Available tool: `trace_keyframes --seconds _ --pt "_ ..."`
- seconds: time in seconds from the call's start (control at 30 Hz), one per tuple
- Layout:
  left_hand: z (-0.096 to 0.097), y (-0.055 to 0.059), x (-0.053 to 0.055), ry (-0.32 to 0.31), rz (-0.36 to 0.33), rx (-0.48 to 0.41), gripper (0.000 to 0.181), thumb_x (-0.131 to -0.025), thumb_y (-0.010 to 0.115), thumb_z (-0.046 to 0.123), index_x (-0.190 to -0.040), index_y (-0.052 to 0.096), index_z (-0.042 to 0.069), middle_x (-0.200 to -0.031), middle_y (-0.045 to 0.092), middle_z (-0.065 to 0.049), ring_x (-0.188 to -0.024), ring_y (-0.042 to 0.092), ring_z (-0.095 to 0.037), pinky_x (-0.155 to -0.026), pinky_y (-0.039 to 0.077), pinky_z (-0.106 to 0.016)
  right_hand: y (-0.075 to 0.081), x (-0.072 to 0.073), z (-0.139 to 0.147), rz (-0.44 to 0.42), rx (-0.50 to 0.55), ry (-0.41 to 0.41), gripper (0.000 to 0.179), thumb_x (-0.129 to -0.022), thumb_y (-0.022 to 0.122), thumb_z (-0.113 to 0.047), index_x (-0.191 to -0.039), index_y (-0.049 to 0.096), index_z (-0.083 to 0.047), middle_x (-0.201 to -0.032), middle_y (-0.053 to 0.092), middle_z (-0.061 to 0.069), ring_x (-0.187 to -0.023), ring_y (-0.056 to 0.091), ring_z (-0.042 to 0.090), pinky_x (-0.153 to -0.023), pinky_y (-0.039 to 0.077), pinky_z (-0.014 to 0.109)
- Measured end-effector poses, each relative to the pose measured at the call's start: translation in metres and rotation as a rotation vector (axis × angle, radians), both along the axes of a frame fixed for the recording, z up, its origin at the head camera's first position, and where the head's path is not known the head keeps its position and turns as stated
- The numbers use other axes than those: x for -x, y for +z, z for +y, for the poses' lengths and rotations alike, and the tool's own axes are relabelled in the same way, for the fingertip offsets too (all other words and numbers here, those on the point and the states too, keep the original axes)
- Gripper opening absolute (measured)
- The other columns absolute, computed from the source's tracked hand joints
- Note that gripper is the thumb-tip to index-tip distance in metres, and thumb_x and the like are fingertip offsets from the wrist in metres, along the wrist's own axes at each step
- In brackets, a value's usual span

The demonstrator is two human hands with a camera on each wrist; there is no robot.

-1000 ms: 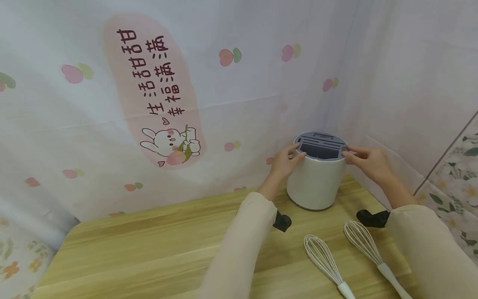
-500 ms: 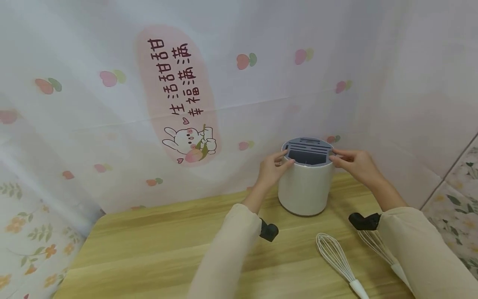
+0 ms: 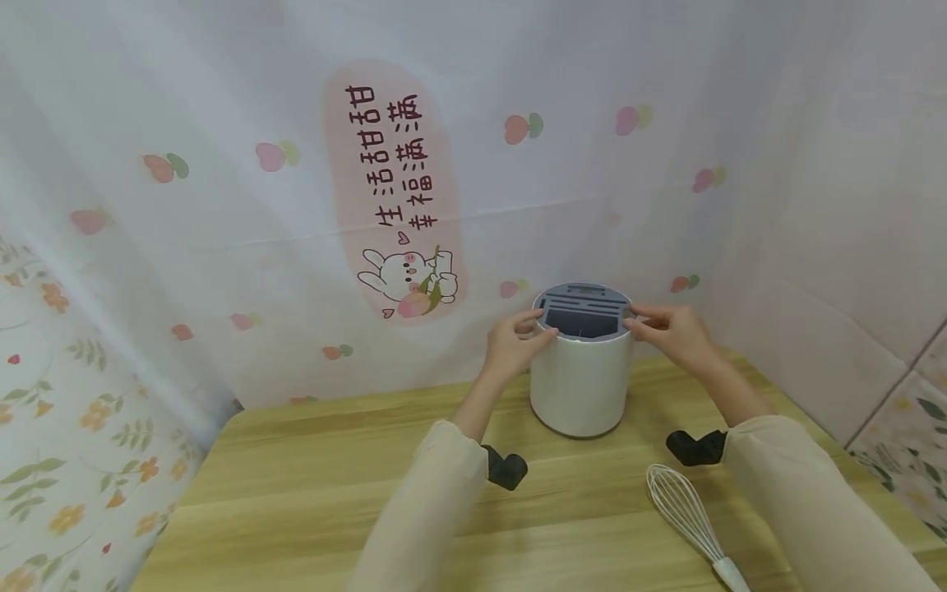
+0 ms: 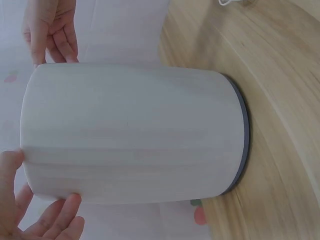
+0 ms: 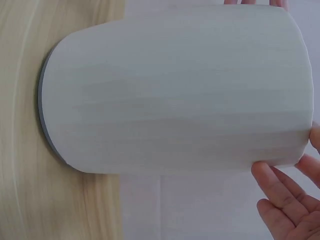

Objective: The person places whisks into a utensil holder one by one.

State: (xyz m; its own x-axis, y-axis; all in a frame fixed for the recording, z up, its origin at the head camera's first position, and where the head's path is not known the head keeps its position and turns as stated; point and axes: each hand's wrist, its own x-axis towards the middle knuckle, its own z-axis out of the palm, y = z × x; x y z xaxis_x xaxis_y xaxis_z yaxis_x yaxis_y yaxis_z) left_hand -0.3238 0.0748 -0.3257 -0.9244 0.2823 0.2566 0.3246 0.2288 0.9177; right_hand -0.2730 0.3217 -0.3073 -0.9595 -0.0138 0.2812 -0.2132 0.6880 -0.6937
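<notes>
A white cylindrical utensil holder [image 3: 582, 386] with a grey slotted top [image 3: 584, 308] and a dark base ring stands upright at the back of the wooden table. My left hand [image 3: 510, 341] grips its upper rim from the left, thumb in front and fingers farther back. From the opposite side, my right hand [image 3: 676, 333] holds the rim the same way. In the left wrist view the white wall [image 4: 135, 130] fills the middle, its base at the wood. The right wrist view shows fingertips [image 5: 262, 167] against the side near the rim.
A white-handled whisk [image 3: 688, 514] lies on the table [image 3: 333, 493] in front of the right sleeve. A printed curtain [image 3: 266, 271] hangs behind the table's back edge. Black wrist mounts [image 3: 506, 469] stick out from both sleeves.
Both hands have moved the utensil holder leftward along the table, keeping their hold on its rim. The camera view has shifted too. A second whisk is now hidden behind the right sleeve.
</notes>
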Motion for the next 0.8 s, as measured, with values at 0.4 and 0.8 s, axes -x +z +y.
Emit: trace_keyframes --seconds 0.4,0.8 --pt "-0.044 0.001 -0.008 0.023 0.02 0.04 0.042 -0.08 0.071 0.026 -0.118 0.062 0.012 -0.118 0.059 -0.012 -0.102 0.06 -0.026 -0.08 0.051 -0.032 -0.003 -0.004 -0.03 -0.06 0.091 0.052 0.056 -0.089 0.059 -0.034 -0.131 0.046 0.001 -0.097 0.065 0.023 -0.1 0.057 0.04 -0.09 0.04 0.055" --pt "-0.075 0.006 -0.034 0.054 0.041 0.103 0.043 -0.078 0.073 0.028 -0.117 0.063 0.012 -0.121 0.058 -0.008 -0.1 0.06 -0.024 -0.078 0.052 -0.032 0.005 -0.018 -0.059 -0.054 0.033 0.087 0.053 -0.09 0.059 -0.031 -0.13 0.047 0.003 -0.09 0.068 0.017 -0.093 0.061 0.035 -0.08 0.046 0.044"
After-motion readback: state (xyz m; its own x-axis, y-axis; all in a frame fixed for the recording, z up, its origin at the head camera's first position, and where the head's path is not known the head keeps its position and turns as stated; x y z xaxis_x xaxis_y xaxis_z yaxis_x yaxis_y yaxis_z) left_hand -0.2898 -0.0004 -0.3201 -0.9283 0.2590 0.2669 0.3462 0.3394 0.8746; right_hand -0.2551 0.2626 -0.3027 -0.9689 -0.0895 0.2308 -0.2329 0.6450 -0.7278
